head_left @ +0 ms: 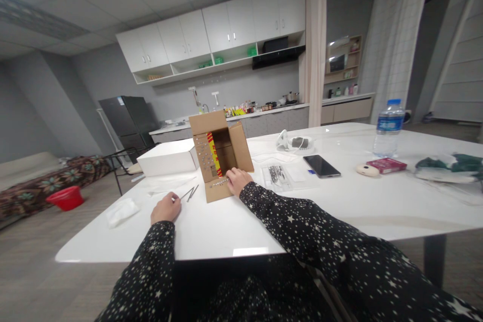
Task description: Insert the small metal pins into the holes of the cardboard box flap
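An open cardboard box (237, 147) stands on the table, its mouth towards me. Small silvery round pieces dot its left flap (204, 153), and a row of them lies along the lower flap (219, 192). My right hand (238, 181) rests at the lower flap with curled fingers; what they pinch, if anything, is hidden. My left hand (166, 207) lies on the table to the left, fingers closed. Two thin dark rods (192, 193) are beside its fingertips, one reaching them; whether it is gripped is unclear.
A white box (168, 157) stands behind on the left, with crumpled tissue (123, 212) nearer. To the right are a clear tray of small metal parts (277, 177), a phone (322, 166), a corded white device (295, 142), a red pack (387, 165) and a water bottle (388, 128).
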Motion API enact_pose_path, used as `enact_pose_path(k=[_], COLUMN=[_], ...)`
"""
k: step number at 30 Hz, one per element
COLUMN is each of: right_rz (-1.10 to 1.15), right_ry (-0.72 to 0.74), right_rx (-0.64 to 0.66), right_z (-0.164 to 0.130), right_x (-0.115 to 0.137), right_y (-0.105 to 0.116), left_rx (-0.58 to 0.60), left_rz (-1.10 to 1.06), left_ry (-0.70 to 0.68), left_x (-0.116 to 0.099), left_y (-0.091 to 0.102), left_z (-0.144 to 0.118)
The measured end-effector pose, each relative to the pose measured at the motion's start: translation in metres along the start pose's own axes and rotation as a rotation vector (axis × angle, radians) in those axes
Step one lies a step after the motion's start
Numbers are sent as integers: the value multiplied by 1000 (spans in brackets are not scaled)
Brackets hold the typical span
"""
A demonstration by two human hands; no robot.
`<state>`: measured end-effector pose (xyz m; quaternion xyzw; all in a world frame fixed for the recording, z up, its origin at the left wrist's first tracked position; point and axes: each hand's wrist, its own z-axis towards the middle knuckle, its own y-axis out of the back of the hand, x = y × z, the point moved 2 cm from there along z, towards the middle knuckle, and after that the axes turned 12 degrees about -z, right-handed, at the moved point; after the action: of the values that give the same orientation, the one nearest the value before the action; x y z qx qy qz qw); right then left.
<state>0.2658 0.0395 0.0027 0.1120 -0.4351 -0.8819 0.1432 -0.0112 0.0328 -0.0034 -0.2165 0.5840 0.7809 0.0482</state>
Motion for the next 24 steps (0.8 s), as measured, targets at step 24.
enact_pose_path(k=[24], right_rz=[66], right_ry=[94], right_rx=[125], right_z=[-5], right_x=[9], right_y=[1], left_rx=[-21], left_rz=[0], left_ry=[-23], left_x=[2], left_y=[-1], left_z=[2])
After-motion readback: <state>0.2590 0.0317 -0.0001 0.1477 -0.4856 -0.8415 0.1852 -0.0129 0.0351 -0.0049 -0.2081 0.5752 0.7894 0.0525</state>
